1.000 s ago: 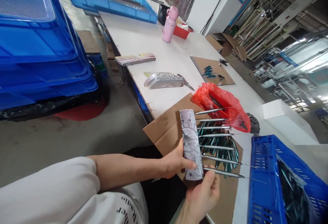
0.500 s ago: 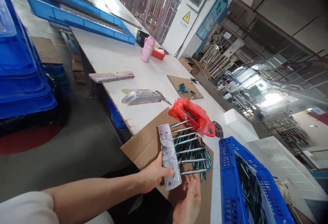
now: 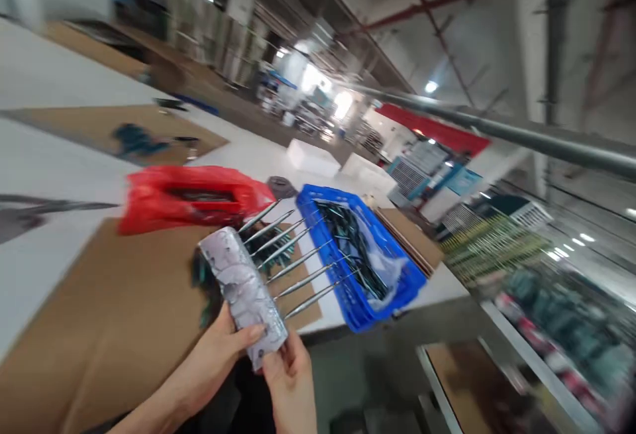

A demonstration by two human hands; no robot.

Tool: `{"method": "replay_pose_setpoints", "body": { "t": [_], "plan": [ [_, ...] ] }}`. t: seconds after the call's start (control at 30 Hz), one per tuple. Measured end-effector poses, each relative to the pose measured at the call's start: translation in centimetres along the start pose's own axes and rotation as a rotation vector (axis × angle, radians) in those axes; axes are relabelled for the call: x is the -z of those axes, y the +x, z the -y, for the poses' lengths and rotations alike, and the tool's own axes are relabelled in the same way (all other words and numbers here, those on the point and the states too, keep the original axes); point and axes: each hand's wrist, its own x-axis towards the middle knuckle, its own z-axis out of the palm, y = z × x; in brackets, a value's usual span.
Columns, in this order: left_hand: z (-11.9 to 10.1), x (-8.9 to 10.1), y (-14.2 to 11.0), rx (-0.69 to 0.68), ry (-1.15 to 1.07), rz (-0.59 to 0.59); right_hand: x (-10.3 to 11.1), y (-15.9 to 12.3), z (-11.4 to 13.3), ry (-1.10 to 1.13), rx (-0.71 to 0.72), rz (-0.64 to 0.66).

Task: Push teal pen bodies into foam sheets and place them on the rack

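A silver-grey block (image 3: 243,291), wrinkled like foil, sits tilted in front of me. Several slim pointed metal rods (image 3: 298,263) stick out in a row from its right side. My left hand (image 3: 216,348) grips its lower left edge, thumb across the face. At the bottom end my right hand (image 3: 292,374) closes on it too, thumb near a small hole. Behind the block, dark teal slender pieces (image 3: 281,255) lie piled on a cardboard sheet (image 3: 119,308), partly hidden. Blur hides their finer details.
An open red plastic bag (image 3: 163,212) lies behind the cardboard. To the right, a blue crate (image 3: 338,281) holds many dark teal pieces and a clear liner. Farther left, another board (image 3: 89,126) carries teal pieces. White foam blocks (image 3: 313,158) stand at the table's far edge.
My view has swung to the right. My right hand has gone from open fingers beneath the block to gripping its bottom end. The left hand keeps its hold.
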Motion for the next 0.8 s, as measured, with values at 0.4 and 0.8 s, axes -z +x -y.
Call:
{"method": "replay_pose_setpoints", "body": {
  "t": [0.4, 0.8],
  "plan": [
    [5.7, -13.1, -0.5, 0.341, 0.04, 0.612, 10.0, -8.3, 2.6, -0.097, 0.077, -0.66],
    [12.1, -26.1, -1.9, 0.349, 0.087, 0.498, 21.0, -15.4, 2.2, -0.555, 0.404, -0.934]
  ]
}}
